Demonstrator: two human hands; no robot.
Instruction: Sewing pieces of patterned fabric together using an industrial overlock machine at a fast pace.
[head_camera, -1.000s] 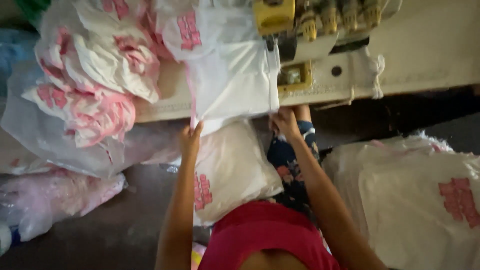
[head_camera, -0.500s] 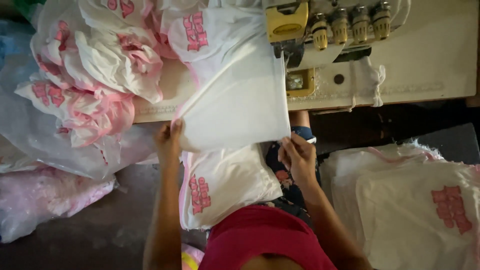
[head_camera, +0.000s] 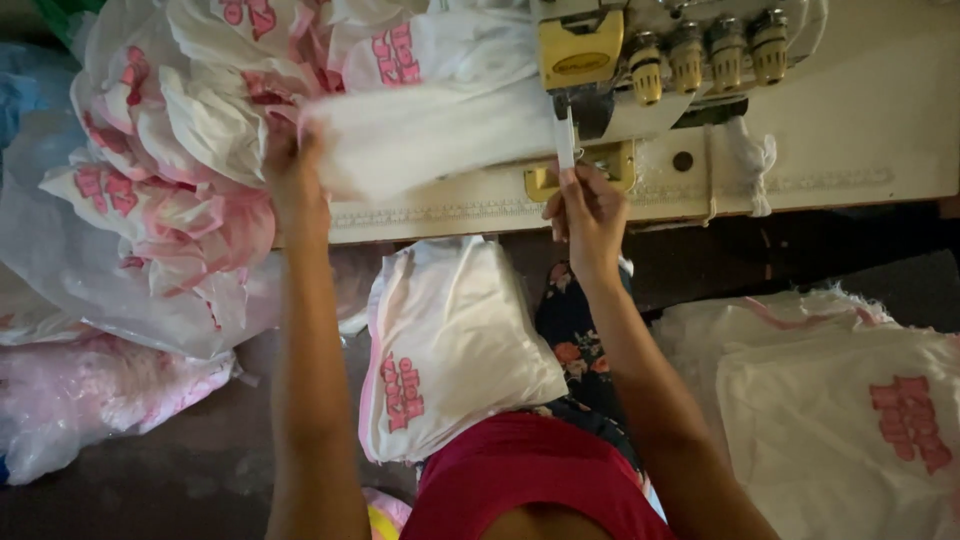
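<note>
My left hand (head_camera: 295, 175) grips the left end of a white fabric piece (head_camera: 430, 130) lying across the table toward the sewing machine (head_camera: 640, 50). My right hand (head_camera: 588, 210) pinches the fabric's right edge just below the machine's needle area, beside the yellow guard (head_camera: 545, 180). The fabric looks blurred. A white garment with pink print (head_camera: 450, 350) lies on my lap.
A heap of white and pink printed garments (head_camera: 170, 170) fills the table's left side and spills over a clear plastic sheet (head_camera: 60, 300). More printed white pieces (head_camera: 840, 420) are stacked at the lower right. The cream table edge (head_camera: 820, 180) runs across the top.
Both hands have lifted from below the table edge up onto the table, carrying the white fabric toward the machine. The right hand went from my lap to the needle area.
</note>
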